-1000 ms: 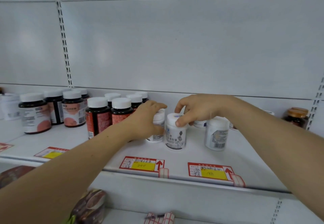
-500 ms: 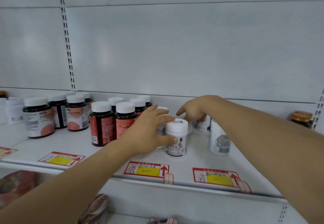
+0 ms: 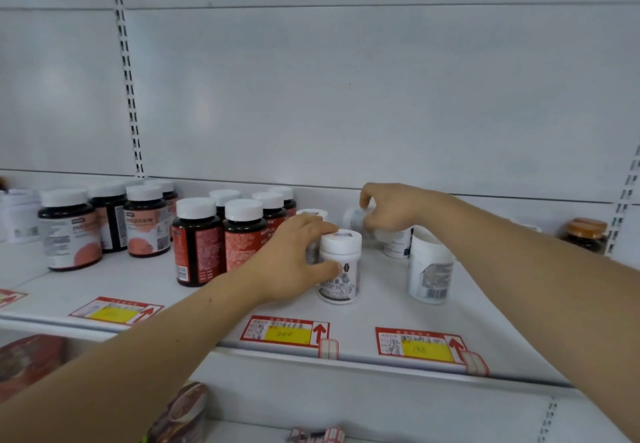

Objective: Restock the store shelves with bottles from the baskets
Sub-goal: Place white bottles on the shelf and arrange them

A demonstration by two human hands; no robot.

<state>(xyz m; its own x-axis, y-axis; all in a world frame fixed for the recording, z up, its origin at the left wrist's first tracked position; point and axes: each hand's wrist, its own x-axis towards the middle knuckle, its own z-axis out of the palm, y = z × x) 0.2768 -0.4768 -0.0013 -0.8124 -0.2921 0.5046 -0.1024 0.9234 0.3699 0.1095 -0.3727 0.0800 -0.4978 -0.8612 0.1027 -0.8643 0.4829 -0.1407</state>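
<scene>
A broad white metal shelf [image 3: 381, 311], smooth and matte, runs across the scene with slotted uprights behind it and red-and-yellow price tags [image 3: 285, 331] stuck along its front lip. On its left stand rows of dark glossy bottles [image 3: 197, 245] with red labels and flat white caps. A person is at the arranging step of restocking, with both arms stretched over the shelf. The left hand [image 3: 294, 262] wraps its fingers and thumb round a small white jar [image 3: 340, 267], a squat plastic cylinder with a grey printed label, standing upright near the middle of the shelf. The right hand [image 3: 388, 208] reaches further back and seems to pinch another white jar [image 3: 355, 220], tilted, though blur makes that grip uncertain. A taller white tub [image 3: 429, 269] stands just right. Next, I judge, both jars need squaring into neat rows, labels forward.
</scene>
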